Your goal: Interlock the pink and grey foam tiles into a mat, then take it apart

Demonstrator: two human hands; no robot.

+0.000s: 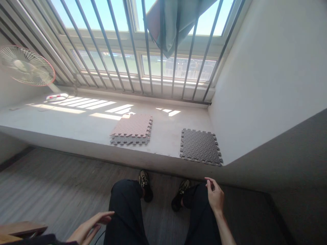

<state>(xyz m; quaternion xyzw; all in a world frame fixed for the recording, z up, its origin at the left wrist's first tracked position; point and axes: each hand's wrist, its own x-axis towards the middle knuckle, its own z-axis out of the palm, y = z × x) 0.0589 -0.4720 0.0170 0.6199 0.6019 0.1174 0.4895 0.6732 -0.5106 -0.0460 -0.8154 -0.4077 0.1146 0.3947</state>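
Note:
I sit facing a low window ledge (76,129). My left hand (89,226) hovers beside my left thigh, fingers stretched out and apart, holding nothing. My right hand (215,195) rests on my right knee with its fingers loosely curled and nothing visible in them. On the ledge lies a stack of foam puzzle mats (132,130), pinkish on top and grey beneath. A single grey foam mat (200,147) lies to its right, near the ledge's front edge. Both mats are out of my hands' reach in this view.
A fan (27,66) stands at the ledge's left end beside a white power strip (56,98). Barred windows (143,58) rise behind, with cloth (173,23) hanging on the bars. A wall (268,75) closes the right side. A wooden corner (20,228) shows at lower left.

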